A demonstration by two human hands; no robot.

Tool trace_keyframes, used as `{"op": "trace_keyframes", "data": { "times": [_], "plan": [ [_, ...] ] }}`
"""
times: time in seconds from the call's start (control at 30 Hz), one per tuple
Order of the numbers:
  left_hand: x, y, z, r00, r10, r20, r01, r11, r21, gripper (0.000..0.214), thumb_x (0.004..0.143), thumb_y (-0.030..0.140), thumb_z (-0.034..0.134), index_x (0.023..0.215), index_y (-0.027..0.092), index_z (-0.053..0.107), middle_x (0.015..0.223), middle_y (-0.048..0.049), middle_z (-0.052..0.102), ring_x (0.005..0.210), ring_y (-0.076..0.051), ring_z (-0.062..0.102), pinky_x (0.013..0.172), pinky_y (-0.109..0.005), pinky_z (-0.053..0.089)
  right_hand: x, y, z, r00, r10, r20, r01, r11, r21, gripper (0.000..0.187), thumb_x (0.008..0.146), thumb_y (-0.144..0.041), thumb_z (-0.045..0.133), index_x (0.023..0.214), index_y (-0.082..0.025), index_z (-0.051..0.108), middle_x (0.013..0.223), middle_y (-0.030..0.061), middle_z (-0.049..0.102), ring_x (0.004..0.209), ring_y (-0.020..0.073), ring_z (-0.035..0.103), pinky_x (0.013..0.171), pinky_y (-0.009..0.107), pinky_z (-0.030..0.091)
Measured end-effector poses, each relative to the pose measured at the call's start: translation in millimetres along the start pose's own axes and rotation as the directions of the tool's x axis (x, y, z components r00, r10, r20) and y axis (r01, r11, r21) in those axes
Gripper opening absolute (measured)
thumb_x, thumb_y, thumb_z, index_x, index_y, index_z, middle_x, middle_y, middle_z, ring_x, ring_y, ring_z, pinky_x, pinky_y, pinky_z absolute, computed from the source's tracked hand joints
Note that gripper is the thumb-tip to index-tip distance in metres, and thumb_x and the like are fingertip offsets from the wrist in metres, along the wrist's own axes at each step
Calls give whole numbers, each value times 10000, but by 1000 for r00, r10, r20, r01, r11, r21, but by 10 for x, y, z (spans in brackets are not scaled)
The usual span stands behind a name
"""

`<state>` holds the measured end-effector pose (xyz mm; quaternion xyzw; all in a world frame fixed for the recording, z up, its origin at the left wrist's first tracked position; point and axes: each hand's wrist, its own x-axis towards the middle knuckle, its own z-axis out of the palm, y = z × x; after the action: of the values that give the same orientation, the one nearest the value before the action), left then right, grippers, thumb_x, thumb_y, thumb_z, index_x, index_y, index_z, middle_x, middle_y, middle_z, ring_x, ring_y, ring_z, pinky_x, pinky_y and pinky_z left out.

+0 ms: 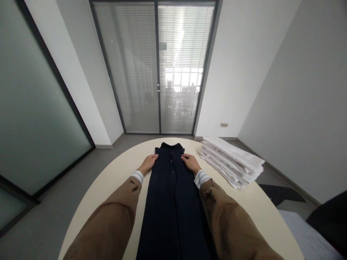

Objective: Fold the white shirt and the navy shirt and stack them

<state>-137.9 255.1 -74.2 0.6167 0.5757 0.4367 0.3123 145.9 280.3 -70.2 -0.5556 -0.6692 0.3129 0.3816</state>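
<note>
A dark navy shirt [170, 195] lies folded into a long narrow strip down the middle of a cream round table [119, 169], collar at the far end and buttons showing along its front. My left hand [148, 163] rests flat on the shirt's left edge near the shoulder, fingers stretched out. On the right edge near the collar my right hand [191, 162] lies the same way, fingers flat. Neither hand grips the cloth. Both arms wear brown sleeves with striped cuffs.
A stack of folded white garments [233, 160] sits on the table's right side, close to my right hand. Glass doors with blinds [157, 68] stand beyond the table. A dark chair [328, 220] and a grey surface are at the lower right.
</note>
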Motion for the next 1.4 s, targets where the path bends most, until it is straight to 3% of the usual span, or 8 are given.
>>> {"op": "trace_keyframes", "data": {
  "times": [0.43, 0.57, 0.73, 0.97, 1.1, 1.2, 1.3, 1.4],
  "plan": [
    [-54, 303, -50, 973, 37, -226, -85, 975, -207, 301, 767, 388, 724, 950, 151, 762, 1039, -109, 762, 1023, -268, 691, 965, -408, 508, 53, -241, -61, 996, 80, -28, -53, 846, 530, 546, 604, -272, 736, 1129, -203, 604, 922, 25, 754, 853, 205, 709, 849, 378, 565],
    [-130, 584, -96, 963, 67, -262, -131, 964, -232, 203, 722, 340, 741, 812, 168, 678, 914, -66, 735, 942, -238, 681, 909, -372, 522, -59, -495, -256, 995, -24, 99, -48, 747, 663, 635, 575, -157, 675, 1204, -203, 601, 925, 17, 766, 879, 210, 710, 850, 357, 555],
    [-416, 882, -170, 952, 99, -288, -187, 936, -298, 304, 705, 304, 709, 928, 183, 540, 934, -40, 685, 917, -201, 675, 838, -331, 539, -379, -790, -583, 972, -161, 169, 2, 731, 682, 498, 594, -160, 700, 1091, -194, 683, 976, 21, 769, 960, 235, 698, 919, 371, 519],
    [-1156, 1203, -329, 985, 136, -107, -173, 828, -534, 701, 668, 314, 785, 1273, 170, 461, 1120, -115, 709, 1070, -275, 676, 967, -418, 511, -1055, -1054, -933, 929, -277, 244, 91, 812, 576, 373, 702, -301, 771, 1048, -201, 676, 1002, 31, 747, 989, 240, 673, 939, 397, 498],
    [-1687, 1229, -406, 983, 157, 92, -90, 859, -504, 888, 711, 348, 792, 1459, 160, 352, 1198, -129, 698, 1136, -283, 654, 1026, -421, 486, -1623, -1062, -1013, 896, -341, 285, 198, 880, 431, 265, 759, -299, 713, 1000, -197, 668, 952, 24, 721, 939, 239, 651, 889, 379, 504],
    [-2019, 1172, -437, 957, 172, 235, -83, 935, -346, 739, 744, 347, 770, 1401, 166, 482, 1250, -125, 680, 1164, -281, 635, 1048, -414, 465, -2030, -1001, -1033, 860, -356, 366, 279, 928, 247, 219, 745, -198, 659, 964, -181, 666, 920, 19, 703, 929, 237, 624, 867, 351, 494],
    [-2239, 1085, -408, 919, 125, 374, -87, 989, -118, 357, 753, 305, 736, 1067, 139, 704, 1138, -102, 729, 1087, -300, 657, 988, -404, 489, -2312, -920, -1015, 815, -362, 453, 341, 931, 130, 306, 686, -86, 595, 973, -175, 657, 941, 12, 692, 921, 231, 616, 856, 330, 484],
    [-2355, 1004, -325, 923, 59, 379, -73, 997, 23, 195, 760, 250, 684, 914, 138, 725, 957, -70, 756, 949, -293, 681, 870, -372, 524, -2443, -856, -967, 766, -370, 526, 361, 924, 125, 357, 660, -52, 568, 989, -181, 619, 970, 14, 675, 877, 210, 618, 825, 313, 491]
  ]
}}
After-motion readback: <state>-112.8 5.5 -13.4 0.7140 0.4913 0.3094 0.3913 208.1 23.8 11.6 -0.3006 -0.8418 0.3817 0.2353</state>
